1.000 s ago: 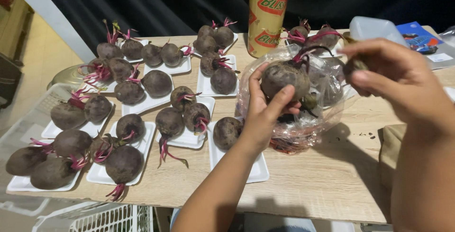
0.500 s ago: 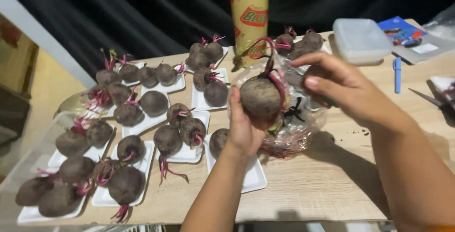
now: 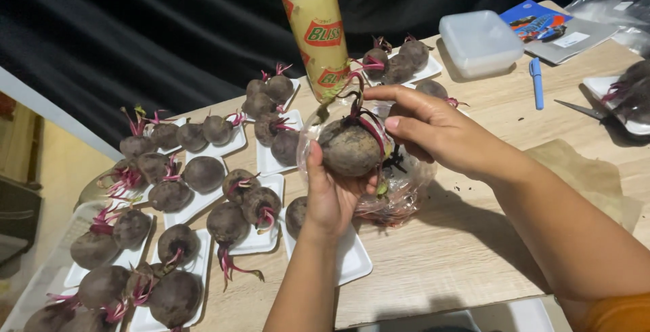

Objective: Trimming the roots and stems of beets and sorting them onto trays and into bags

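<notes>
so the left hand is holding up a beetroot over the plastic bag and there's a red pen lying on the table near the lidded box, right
Not quite: the pen is blue, not red, as the head view shows. The rest holds: the left hand holds a beetroot over the plastic bag, and the pen lies on the table near the lidded box.

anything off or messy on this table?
Mostly tidy. The cling-film roll leans instead of standing straight, and the tray under the left hand holds only one beet; other trays are full.

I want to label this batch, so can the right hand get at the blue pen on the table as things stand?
Probably yes. The blue pen lies alone on bare wood right of the right hand, with nothing between them. That hand, though, rests on the beetroot that the left hand holds, and would need to let go first.
</notes>
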